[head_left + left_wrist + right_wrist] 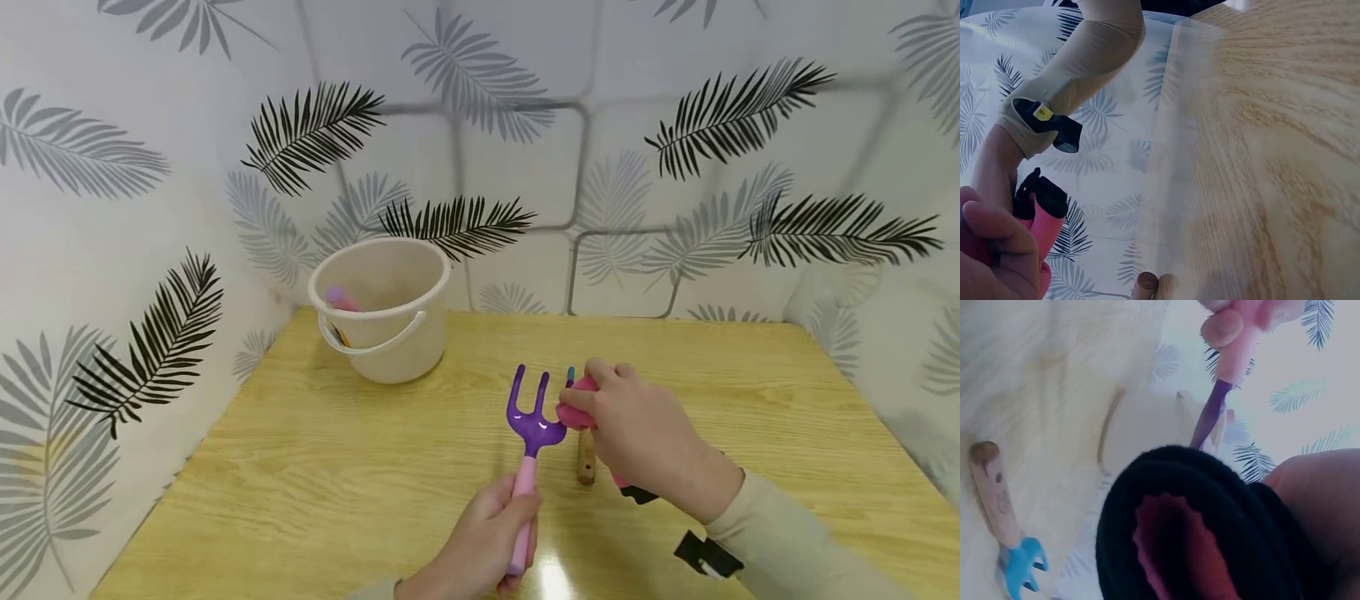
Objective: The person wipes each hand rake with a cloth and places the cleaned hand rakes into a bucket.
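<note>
My left hand [480, 533] grips the pink handle of a purple garden hand fork [534, 432], its tines pointing away from me. In my right hand [652, 429] is a pink glove [577, 404] with a black cuff; the fingers pinch a bunched part of it against the fork's right tine. The cuff [1121, 512] gapes toward the camera in the right wrist view, showing a pink inside. Beneath the right hand, a small blue hand rake [1017, 565] with a wooden handle [586, 460] lies on the table, partly hidden in the head view.
A cream bucket [408, 354] with its handle hanging down stands at the back left of the wooden table [300, 467]. Something pink and purple [342, 298] shows inside it. A leaf-patterned curtain [517, 167] hangs behind the table and along its sides.
</note>
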Motion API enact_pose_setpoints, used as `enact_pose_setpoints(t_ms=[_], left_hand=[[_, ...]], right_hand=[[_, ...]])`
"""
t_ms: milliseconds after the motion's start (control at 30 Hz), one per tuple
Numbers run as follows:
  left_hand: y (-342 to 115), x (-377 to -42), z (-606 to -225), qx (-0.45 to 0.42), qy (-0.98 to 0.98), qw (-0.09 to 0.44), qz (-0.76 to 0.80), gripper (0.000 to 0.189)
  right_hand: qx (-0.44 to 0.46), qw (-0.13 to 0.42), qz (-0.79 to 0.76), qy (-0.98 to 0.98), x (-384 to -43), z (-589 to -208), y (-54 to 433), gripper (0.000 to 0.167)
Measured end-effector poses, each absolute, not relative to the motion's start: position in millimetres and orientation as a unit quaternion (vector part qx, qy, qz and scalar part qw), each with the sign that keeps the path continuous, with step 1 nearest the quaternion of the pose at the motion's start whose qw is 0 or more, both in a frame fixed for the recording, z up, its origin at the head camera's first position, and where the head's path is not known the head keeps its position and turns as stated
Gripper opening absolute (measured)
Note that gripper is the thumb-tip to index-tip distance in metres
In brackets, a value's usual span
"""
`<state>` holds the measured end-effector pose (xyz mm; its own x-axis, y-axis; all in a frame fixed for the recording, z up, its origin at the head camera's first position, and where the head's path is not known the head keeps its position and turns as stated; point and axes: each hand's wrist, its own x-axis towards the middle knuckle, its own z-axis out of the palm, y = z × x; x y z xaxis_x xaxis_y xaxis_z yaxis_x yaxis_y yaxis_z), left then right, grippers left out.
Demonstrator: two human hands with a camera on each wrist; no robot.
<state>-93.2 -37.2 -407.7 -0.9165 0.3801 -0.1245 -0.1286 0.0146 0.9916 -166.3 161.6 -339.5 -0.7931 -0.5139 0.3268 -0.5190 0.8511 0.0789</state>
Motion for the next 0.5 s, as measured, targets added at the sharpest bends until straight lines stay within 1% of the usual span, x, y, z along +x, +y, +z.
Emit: enact_pose_setpoints(t_ms=[100,300,500], left_hand=[[-36,-93,-408,0.087,0.690,0.183,0.695,0.024],[-35,-95,-410,0.089,0.695,0.177,0.691,0.024],[-34,-95,-410,0.092,0.689,0.190,0.694,0.025]], right_hand=[[0.281,0.183,0.020,-0.942,-163,-342,163,0.036],[0.312,0.168,0.064,-0.933,-154,-343,158,0.046],[0.277,0.192,0.035,-0.941,-167,-351,166,0.041]])
